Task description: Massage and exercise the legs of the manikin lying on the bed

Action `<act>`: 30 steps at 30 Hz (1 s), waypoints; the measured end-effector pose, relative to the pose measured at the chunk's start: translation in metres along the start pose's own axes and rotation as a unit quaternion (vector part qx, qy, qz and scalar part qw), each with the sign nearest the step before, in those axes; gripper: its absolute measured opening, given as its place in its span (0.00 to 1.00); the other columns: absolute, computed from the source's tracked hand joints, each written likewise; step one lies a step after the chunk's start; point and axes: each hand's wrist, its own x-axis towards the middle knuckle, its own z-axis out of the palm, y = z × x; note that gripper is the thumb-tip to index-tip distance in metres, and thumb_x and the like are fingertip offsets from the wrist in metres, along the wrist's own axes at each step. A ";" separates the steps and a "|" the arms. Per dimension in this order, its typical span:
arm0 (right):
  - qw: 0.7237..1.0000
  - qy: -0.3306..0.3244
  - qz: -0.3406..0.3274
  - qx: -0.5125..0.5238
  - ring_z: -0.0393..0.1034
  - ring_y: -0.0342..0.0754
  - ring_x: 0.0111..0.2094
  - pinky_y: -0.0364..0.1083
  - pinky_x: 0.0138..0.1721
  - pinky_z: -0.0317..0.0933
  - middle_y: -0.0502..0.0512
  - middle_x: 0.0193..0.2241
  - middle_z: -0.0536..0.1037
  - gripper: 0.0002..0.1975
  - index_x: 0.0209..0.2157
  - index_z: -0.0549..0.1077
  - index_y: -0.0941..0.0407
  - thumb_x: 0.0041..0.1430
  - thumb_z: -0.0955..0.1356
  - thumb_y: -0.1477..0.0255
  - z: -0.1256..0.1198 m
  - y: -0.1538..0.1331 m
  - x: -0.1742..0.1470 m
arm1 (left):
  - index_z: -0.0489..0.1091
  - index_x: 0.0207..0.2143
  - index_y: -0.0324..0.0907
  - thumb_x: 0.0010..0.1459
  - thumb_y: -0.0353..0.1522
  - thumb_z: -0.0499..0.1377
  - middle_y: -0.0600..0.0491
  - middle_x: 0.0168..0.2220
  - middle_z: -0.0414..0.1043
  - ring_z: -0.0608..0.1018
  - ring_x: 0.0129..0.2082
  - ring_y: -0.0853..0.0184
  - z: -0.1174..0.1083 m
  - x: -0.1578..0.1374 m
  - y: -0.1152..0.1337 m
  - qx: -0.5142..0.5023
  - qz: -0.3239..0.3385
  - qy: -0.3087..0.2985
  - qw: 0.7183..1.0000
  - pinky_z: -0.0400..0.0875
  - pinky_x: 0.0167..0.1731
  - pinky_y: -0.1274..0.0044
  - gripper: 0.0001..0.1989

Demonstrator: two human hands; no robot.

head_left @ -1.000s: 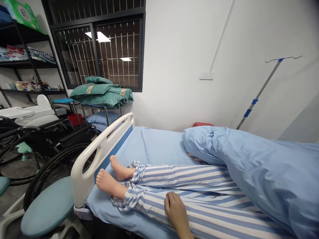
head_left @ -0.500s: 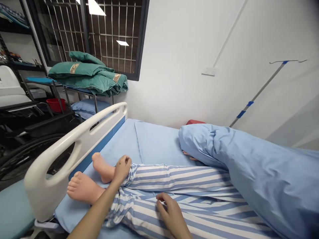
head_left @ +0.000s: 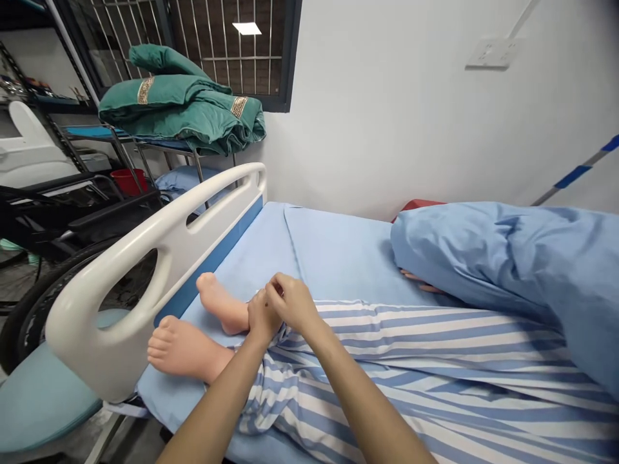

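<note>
A manikin's legs in blue-and-white striped pyjama trousers (head_left: pixel 387 328) lie stretched along the bed. Its two bare feet, the near one (head_left: pixel 186 348) and the far one (head_left: pixel 220 303), point toward the footboard. My left hand (head_left: pixel 262 316) is closed at the cuff by the far ankle. Right beside it, touching or nearly so, my right hand (head_left: pixel 293 301) has its fingers bent down onto the same trouser leg. The fingertips and the gathered cloth under them are mostly hidden. A folded blue quilt (head_left: pixel 483 251) covers the upper legs, with a manikin hand (head_left: pixel 423 281) showing beneath its edge.
The white footboard (head_left: pixel 159 245) rises at the left end of the blue bed sheet (head_left: pixel 333 248). Beyond it stand a wheelchair (head_left: pixel 82 245), a rack with green quilts (head_left: pixel 178 106) and a red bucket (head_left: pixel 128 182). A drip pole (head_left: pixel 573 177) leans at the right by the wall.
My right hand has moved from above the near trouser leg forward and left to the far ankle, beside my left hand. The view has shifted closer and lower.
</note>
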 end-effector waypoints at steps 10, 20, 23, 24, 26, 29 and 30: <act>0.997 -0.001 0.071 -0.030 0.64 0.42 0.28 0.41 0.30 0.49 0.51 0.27 0.72 0.13 0.31 0.68 0.57 0.61 0.57 0.67 0.033 0.058 -0.013 | 0.64 0.35 0.43 0.58 0.31 0.45 0.50 0.35 0.69 0.70 0.38 0.64 0.008 -0.003 -0.001 0.036 0.073 0.066 0.995 0.60 0.39 0.73 0.09; 0.991 -0.041 0.078 -0.100 0.63 0.41 0.25 0.41 0.24 0.41 0.51 0.25 0.73 0.17 0.30 0.69 0.57 0.62 0.55 0.64 0.032 0.052 -0.013 | 0.50 0.51 0.43 0.53 0.24 0.44 0.51 0.41 0.69 0.72 0.39 0.68 0.004 -0.006 -0.002 -0.280 -0.010 0.070 0.957 0.63 0.41 0.75 0.22; 0.988 -0.056 0.093 -0.113 0.63 0.41 0.26 0.41 0.25 0.42 0.51 0.26 0.73 0.19 0.29 0.69 0.57 0.63 0.54 0.64 0.030 0.050 -0.012 | 0.51 0.50 0.43 0.50 0.23 0.46 0.50 0.41 0.69 0.72 0.40 0.70 0.011 -0.010 0.003 -0.430 -0.028 0.051 0.901 0.63 0.44 0.75 0.23; 0.987 -0.058 0.101 -0.114 0.63 0.41 0.26 0.41 0.25 0.43 0.52 0.27 0.73 0.19 0.29 0.69 0.57 0.63 0.54 0.64 0.029 0.050 -0.012 | 0.52 0.49 0.43 0.50 0.23 0.46 0.50 0.42 0.68 0.72 0.40 0.70 0.013 -0.011 0.005 -0.480 -0.040 0.045 0.875 0.63 0.44 0.75 0.22; 0.985 -0.059 0.115 -0.110 0.64 0.41 0.28 0.41 0.26 0.44 0.52 0.28 0.74 0.18 0.30 0.68 0.56 0.63 0.53 0.65 0.027 0.048 -0.012 | 0.52 0.47 0.42 0.49 0.23 0.47 0.49 0.42 0.68 0.72 0.42 0.71 0.018 -0.014 0.009 -0.560 -0.066 0.030 0.825 0.64 0.45 0.75 0.21; 0.986 -0.058 0.122 -0.101 0.65 0.41 0.29 0.41 0.27 0.46 0.52 0.30 0.74 0.17 0.31 0.69 0.55 0.62 0.54 0.64 0.025 0.046 -0.012 | 0.54 0.43 0.41 0.48 0.24 0.48 0.48 0.41 0.68 0.72 0.42 0.70 0.017 -0.016 0.006 -0.591 -0.082 0.012 0.802 0.65 0.44 0.74 0.18; 0.986 -0.059 0.123 -0.101 0.65 0.42 0.30 0.41 0.27 0.46 0.52 0.30 0.74 0.17 0.31 0.69 0.55 0.62 0.54 0.64 0.025 0.046 -0.012 | 0.55 0.43 0.41 0.48 0.24 0.48 0.48 0.41 0.67 0.72 0.42 0.69 0.013 -0.018 0.002 -0.570 -0.072 0.012 0.818 0.65 0.44 0.74 0.17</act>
